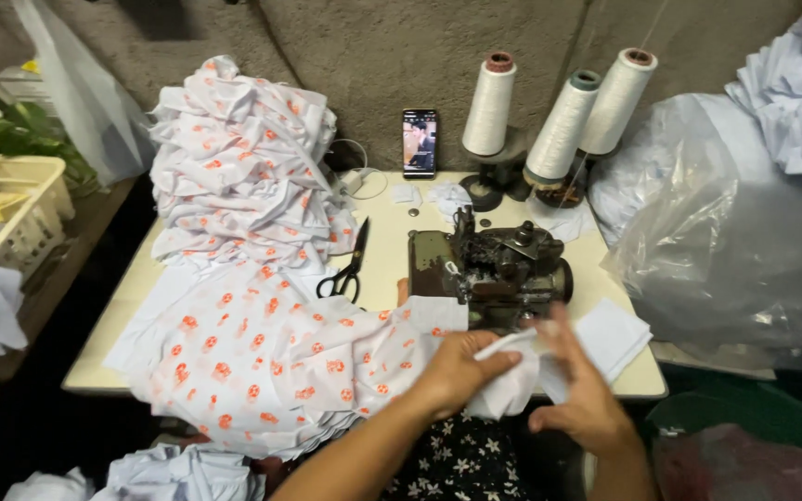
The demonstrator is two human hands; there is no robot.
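Note:
My left hand (461,369) and my right hand (582,394) both grip a small white cloth piece (510,390) at the table's front edge, just in front of a dark, worn sewing machine (494,264). Left of my hands a white fabric piece with orange prints (262,357) lies spread out and hangs over the front edge. Behind it rises a tall pile of the same printed fabric (239,167). Black scissors (350,269) lie between the pile and the machine.
Three white thread cones (563,111) stand behind the machine, with a phone (420,142) propped against the wall. A folded white cloth stack (616,336) sits right of the machine. Plastic bags (735,232) crowd the right side; a yellow basket (16,204) stands at left.

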